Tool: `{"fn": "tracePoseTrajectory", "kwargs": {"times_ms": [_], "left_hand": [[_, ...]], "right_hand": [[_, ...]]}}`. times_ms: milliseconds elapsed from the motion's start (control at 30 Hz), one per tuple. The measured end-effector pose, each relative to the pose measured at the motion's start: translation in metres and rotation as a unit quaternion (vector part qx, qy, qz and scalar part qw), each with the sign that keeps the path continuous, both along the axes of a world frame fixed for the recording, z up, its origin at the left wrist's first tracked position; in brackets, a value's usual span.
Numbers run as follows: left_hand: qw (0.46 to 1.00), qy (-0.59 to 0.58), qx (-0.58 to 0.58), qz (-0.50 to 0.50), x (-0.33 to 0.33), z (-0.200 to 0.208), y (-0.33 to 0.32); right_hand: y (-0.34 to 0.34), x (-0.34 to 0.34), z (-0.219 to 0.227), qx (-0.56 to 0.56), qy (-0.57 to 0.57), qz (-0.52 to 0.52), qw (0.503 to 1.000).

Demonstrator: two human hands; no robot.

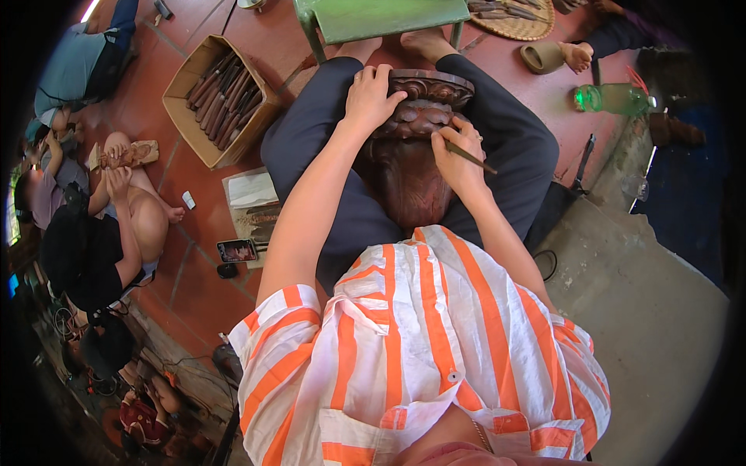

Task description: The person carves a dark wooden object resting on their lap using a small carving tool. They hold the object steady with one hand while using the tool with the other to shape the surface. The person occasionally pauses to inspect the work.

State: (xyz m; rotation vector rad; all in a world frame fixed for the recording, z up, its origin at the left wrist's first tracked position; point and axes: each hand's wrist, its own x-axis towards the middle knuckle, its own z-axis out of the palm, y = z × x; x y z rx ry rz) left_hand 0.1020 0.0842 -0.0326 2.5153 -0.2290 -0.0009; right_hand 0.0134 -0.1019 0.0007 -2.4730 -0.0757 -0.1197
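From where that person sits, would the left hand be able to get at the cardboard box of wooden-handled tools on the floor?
Probably yes. The cardboard box of wooden-handled tools sits open on the person's left with bare red floor between, but the left hand rests on the dark carved wooden piece and would have to let go.

A cardboard box filled with wooden-handled tools is set on the red tiled floor. A green stool is placed ahead, and a woven tray with more tools is seen beside it. A green plastic bottle is laid near a tan sandal. A phone is left on the tiles.
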Motion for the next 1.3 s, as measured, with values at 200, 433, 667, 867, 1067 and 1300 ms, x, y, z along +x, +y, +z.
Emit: {"fn": "tracePoseTrajectory", "kwargs": {"times_ms": [200, 433, 667, 867, 1067, 1300], "left_hand": [[1.0, 0.004, -0.003, 0.005, -0.001, -0.001, 0.0], [0.999, -0.038, -0.016, -0.004, -0.006, -0.004, -0.003], [0.998, -0.063, -0.005, -0.004, 0.0, -0.016, 0.001], [0.999, -0.034, 0.003, 0.005, -0.001, -0.015, 0.001], [0.999, -0.046, 0.0, -0.003, -0.002, -0.013, -0.002], [0.998, -0.057, 0.014, 0.0, -0.003, -0.011, 0.0]], "right_hand": [[-0.028, 0.015, -0.006, 0.118, 0.084, -0.014, 0.989], [-0.01, 0.005, -0.011, -0.006, -0.027, 0.024, 0.999], [-0.02, 0.015, -0.027, 0.008, -0.05, 0.047, 0.998], [-0.019, 0.016, -0.014, 0.061, 0.005, 0.038, 0.997], [-0.021, 0.02, -0.009, 0.034, 0.022, 0.052, 0.998], [-0.008, 0.018, -0.012, -0.029, -0.038, 0.038, 0.998]]}}
